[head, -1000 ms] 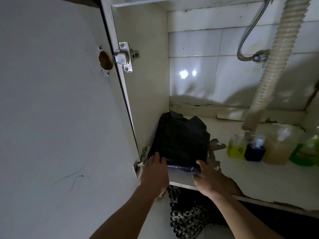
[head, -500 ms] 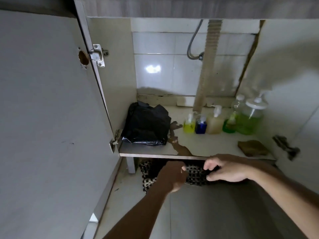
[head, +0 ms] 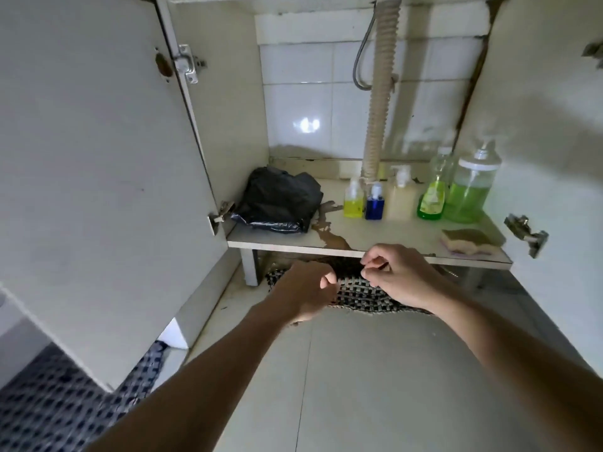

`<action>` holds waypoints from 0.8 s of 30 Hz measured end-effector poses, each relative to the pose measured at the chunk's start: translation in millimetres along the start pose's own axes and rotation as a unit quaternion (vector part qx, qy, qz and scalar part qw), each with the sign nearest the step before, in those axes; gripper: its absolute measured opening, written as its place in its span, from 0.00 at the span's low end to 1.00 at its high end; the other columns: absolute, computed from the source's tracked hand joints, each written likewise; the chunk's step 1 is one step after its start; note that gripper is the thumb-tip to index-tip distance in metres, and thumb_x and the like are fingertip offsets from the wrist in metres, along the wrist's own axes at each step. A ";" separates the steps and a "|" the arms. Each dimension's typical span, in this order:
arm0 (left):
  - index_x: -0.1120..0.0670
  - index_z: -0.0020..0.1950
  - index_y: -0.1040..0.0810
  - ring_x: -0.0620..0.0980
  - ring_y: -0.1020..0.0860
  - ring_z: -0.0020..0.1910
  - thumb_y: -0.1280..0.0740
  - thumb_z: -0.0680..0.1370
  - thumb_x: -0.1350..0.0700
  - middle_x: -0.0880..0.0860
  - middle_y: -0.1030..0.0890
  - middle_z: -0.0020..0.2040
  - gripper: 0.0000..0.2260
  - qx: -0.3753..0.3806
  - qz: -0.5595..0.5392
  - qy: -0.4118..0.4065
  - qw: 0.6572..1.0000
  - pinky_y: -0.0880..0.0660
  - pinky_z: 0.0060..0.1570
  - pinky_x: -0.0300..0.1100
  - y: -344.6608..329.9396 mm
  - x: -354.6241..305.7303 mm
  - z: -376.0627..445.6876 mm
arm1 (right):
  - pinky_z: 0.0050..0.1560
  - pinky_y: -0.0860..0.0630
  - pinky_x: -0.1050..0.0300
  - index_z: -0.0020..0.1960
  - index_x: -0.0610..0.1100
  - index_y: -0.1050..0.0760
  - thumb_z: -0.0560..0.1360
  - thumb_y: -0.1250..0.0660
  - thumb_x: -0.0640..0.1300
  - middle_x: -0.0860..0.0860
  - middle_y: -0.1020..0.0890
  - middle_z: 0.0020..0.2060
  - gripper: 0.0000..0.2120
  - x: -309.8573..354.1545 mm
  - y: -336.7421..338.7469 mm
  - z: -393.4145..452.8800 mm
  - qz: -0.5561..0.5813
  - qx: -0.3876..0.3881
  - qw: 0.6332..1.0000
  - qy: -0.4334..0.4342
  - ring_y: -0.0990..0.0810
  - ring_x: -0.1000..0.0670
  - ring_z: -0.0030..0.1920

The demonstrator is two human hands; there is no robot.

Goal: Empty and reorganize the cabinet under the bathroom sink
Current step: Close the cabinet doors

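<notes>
The open cabinet's floor board [head: 287, 245] carries a crumpled black plastic bag [head: 277, 200] at its left. To the right stand a yellow bottle [head: 354, 199], a blue bottle [head: 374, 202], a cream pump bottle [head: 399, 199], a green bottle [head: 432, 197] and a large green pump dispenser [head: 470, 190]. A sponge [head: 466, 241] lies at the front right corner. My left hand [head: 306, 288] and my right hand [head: 394, 275] hover in front of the board's edge, fingers curled, holding nothing that I can see.
A ribbed drain hose [head: 380, 93] and a thin metal hose come down at the back. The left door [head: 98, 158] and right door [head: 538, 125] stand open. A black-and-white woven mat [head: 355, 295] lies under the cabinet; a blue checked mat [head: 49, 402] is at bottom left.
Both hands left the black bag and pulled back out of the cabinet to its front edge. My view drew back, showing the whole cabinet.
</notes>
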State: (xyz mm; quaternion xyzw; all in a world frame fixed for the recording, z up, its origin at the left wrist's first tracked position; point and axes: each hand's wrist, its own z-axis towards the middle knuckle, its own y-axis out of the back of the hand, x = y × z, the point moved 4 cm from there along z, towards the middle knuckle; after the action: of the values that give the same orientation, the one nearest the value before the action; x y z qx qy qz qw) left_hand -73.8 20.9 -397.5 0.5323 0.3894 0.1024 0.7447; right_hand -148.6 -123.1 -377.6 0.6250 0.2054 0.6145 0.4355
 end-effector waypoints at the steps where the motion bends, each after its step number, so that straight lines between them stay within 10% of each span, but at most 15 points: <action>1: 0.55 0.54 0.20 0.49 0.20 0.49 0.37 0.79 0.54 0.53 0.17 0.52 0.09 0.002 0.014 0.008 1.000 0.24 0.51 0.42 9.2 4.4 -18.4 | 0.29 0.36 0.74 0.55 0.46 0.23 0.76 0.34 0.45 0.50 0.19 0.49 0.09 9.9 -5.7 -6.5 -0.009 0.012 1.000 0.015 0.24 0.57 0.40; 10: 0.54 0.55 0.20 0.53 0.19 0.50 0.35 0.78 0.53 0.53 0.16 0.52 0.09 -0.288 0.140 0.068 0.945 0.24 0.55 0.43 244.2 31.6 -138.2 | 0.49 0.26 0.63 0.61 0.41 0.27 0.77 0.35 0.43 0.46 0.20 0.56 0.13 227.7 38.5 -47.1 -0.077 -0.023 0.963 0.258 0.23 0.53 0.46; 16: 0.62 0.69 0.33 0.60 0.31 0.66 0.31 0.74 0.55 0.61 0.30 0.67 0.26 -0.598 0.109 0.071 0.791 0.34 0.65 0.53 338.3 31.8 -210.0 | 0.62 0.28 0.50 0.67 0.44 0.34 0.78 0.38 0.47 0.47 0.26 0.64 0.20 340.7 67.6 -46.5 -0.116 -0.101 0.929 0.337 0.26 0.47 0.62; 19: 0.59 0.74 0.41 0.60 0.34 0.69 0.27 0.72 0.55 0.59 0.35 0.72 0.36 -0.519 -0.044 0.213 0.827 0.35 0.67 0.54 328.9 85.6 -206.9 | 0.65 0.31 0.48 0.71 0.45 0.40 0.78 0.39 0.48 0.46 0.29 0.66 0.24 377.2 59.2 -42.2 -0.151 -0.103 0.917 0.355 0.31 0.45 0.67; 24: 0.54 0.62 0.27 0.51 0.23 0.52 0.33 0.76 0.61 0.50 0.21 0.55 0.15 -0.390 -0.228 0.214 0.866 0.30 0.48 0.42 290.2 135.1 -190.5 | 0.64 0.30 0.48 0.72 0.44 0.43 0.78 0.40 0.49 0.44 0.28 0.64 0.25 402.9 35.3 -44.0 -0.181 -0.070 0.911 0.363 0.30 0.44 0.65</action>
State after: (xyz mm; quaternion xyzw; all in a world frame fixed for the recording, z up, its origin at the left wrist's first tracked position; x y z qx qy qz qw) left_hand -37.8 353.0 -232.7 0.0598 0.5781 0.1850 0.7925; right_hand -135.4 189.9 -118.0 0.2786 0.4155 0.7222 0.4777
